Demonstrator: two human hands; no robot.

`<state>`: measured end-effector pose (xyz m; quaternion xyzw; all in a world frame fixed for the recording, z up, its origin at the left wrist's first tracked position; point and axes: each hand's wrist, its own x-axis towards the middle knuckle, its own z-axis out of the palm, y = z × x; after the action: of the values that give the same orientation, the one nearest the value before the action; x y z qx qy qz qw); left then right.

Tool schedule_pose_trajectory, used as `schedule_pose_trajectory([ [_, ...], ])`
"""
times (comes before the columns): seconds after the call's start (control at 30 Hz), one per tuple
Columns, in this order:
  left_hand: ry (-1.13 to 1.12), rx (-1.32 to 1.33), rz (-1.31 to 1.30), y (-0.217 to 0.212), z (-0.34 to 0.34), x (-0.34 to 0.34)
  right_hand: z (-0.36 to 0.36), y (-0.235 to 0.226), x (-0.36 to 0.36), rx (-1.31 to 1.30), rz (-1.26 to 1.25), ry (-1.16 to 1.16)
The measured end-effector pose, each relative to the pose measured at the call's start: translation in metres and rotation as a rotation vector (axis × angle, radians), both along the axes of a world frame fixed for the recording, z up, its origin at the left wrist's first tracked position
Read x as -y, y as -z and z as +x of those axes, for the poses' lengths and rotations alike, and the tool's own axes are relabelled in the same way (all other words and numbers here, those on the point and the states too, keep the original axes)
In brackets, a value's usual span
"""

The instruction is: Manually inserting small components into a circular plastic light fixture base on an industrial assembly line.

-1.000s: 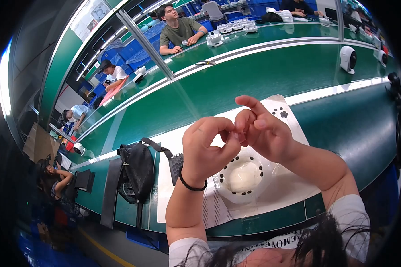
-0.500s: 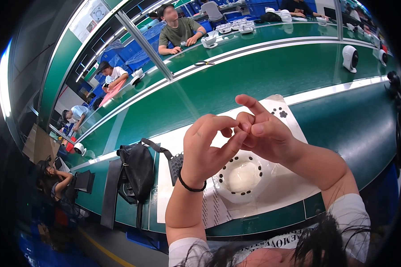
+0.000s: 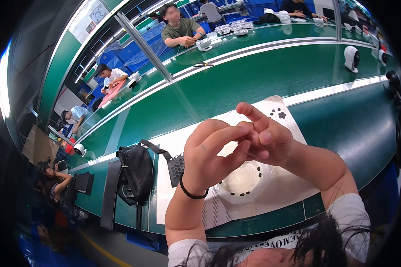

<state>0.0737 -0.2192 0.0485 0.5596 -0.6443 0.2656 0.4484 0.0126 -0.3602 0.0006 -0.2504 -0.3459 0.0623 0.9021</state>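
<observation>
The white round shell (image 3: 243,184) is sitting right under my hands; my left hand (image 3: 211,153) and right hand (image 3: 265,138) are pinching fingertips together, can't tell on what.

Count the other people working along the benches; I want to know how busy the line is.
5 visible: one in a green shirt top centre, one in dark top right, one in white left, one farther left, one seated lower left. Others may be hidden.

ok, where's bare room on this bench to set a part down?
Free: the green surface right of the white sheet, and the wide green belt beyond it. Crowded: under both hands, where the white round part sits, and left, between the black bag and the dotted black pad.
</observation>
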Motion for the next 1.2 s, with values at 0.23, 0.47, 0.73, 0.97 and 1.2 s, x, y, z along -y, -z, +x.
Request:
schedule_pose_trajectory([
  [0.23,0.013,-0.046,0.008,0.001,-0.001,0.000,-0.002,0.001,0.002,0.020,-0.014,-0.022],
  [0.47,-0.043,0.173,-0.097,0.000,0.002,0.002,-0.004,-0.002,0.000,-0.004,-0.023,0.008],
  [0.73,-0.156,0.339,-0.090,0.002,0.008,-0.001,-0.006,-0.009,-0.001,-0.081,-0.058,0.158],
  [0.97,-0.255,0.440,-0.068,0.001,0.008,-0.002,-0.007,-0.012,-0.003,-0.129,-0.042,0.212],
  [1.2,-0.283,0.501,-0.082,0.000,0.009,-0.002,-0.008,-0.012,-0.004,-0.164,-0.099,0.264],
])
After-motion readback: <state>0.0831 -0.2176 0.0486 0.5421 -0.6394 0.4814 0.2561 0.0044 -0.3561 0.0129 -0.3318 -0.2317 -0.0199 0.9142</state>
